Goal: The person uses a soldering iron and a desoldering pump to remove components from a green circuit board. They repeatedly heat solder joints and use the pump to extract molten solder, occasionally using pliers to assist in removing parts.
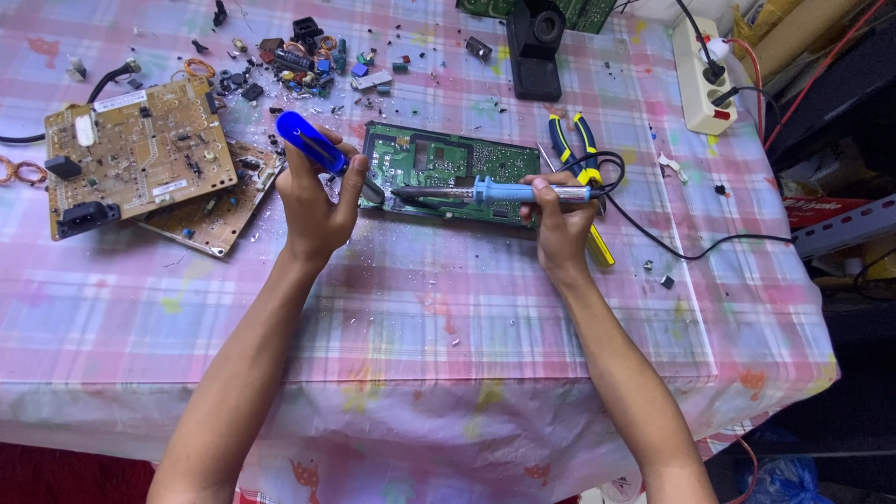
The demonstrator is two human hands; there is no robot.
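My left hand [315, 201] grips a blue desoldering pump [313, 145], its tip angled down toward the left end of a green circuit board [448, 161]. A soldering iron with a blue handle [523, 193] is held in my right hand [560, 224]. The iron lies level over the board's near edge, its dark tip [401, 193] pointing left, close to the pump's nozzle. The iron's black cord [672, 247] loops off to the right across the checked tablecloth [420, 317].
Two tan circuit boards [131, 154] lie at the left. Several loose components [299, 65] are scattered at the back. Blue-and-yellow pliers [583, 154] lie beside my right hand. A black stand [534, 47] and a white power strip [702, 79] sit at the back right.
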